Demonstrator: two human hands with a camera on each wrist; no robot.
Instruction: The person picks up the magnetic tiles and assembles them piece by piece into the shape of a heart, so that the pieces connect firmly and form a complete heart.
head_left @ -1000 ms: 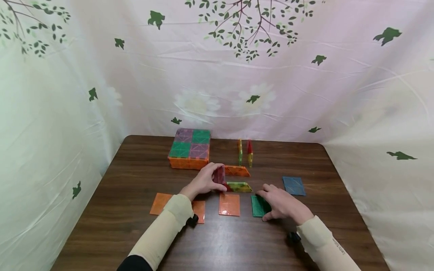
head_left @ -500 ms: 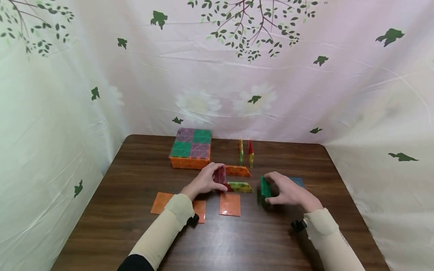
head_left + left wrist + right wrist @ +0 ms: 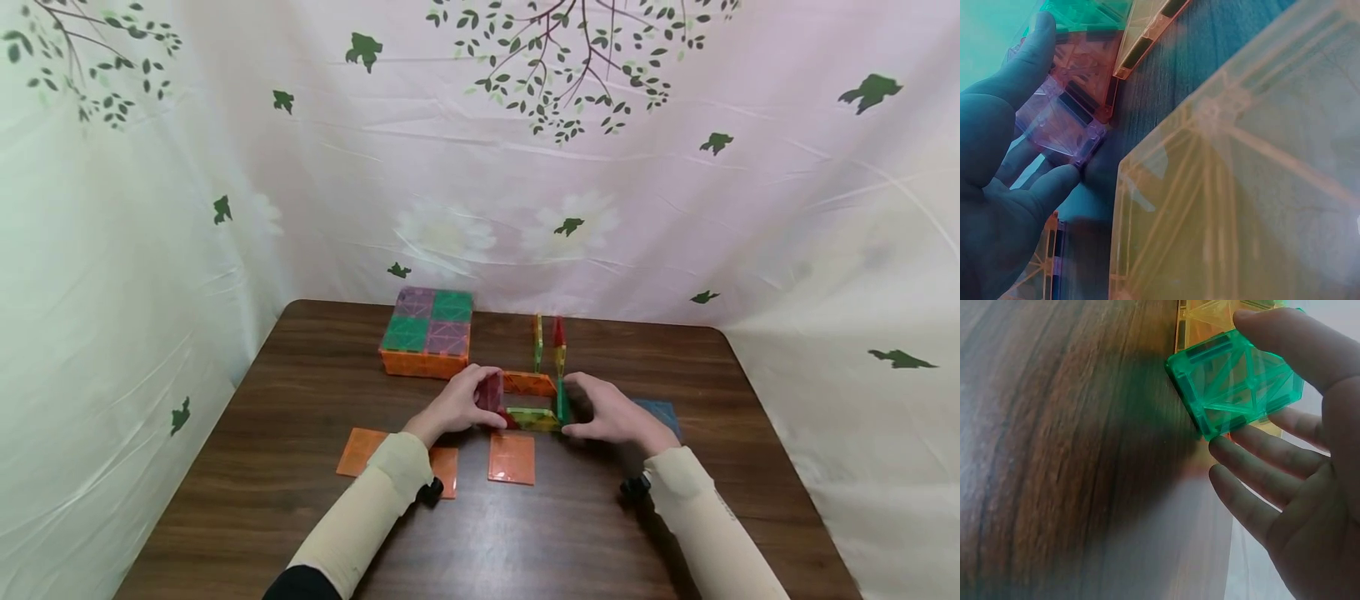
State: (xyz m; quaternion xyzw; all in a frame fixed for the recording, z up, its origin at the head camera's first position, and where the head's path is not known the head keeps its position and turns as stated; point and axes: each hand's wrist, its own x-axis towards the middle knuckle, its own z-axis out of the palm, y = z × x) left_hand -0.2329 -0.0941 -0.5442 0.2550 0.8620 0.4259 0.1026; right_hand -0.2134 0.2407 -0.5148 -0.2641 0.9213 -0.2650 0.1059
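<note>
My left hand (image 3: 453,406) grips an upright purple magnetic tile (image 3: 490,392) between thumb and fingers. In the left wrist view this clear purple tile (image 3: 1060,122) has the thumb across its upper side. Facing it, my right hand (image 3: 615,410) holds a green magnetic tile (image 3: 562,403) on edge. The right wrist view shows the green tile (image 3: 1241,384) between thumb and fingertips. Two low upright walls run between the hands: an orange one (image 3: 528,383) behind and a yellow-green one (image 3: 534,419) in front. The green tile stands right at their right ends.
A box of tiles with an orange side (image 3: 423,364) and a purple-green top stands at the back left. Two thin upright tile strips (image 3: 537,343) stand behind the walls. Flat orange tiles (image 3: 512,458) lie in front; a blue tile (image 3: 662,414) lies right, partly hidden.
My right hand has picked the green tile up from the table, turned it upright and moved it left to the walls' ends. My left hand keeps its grip on the purple tile.
</note>
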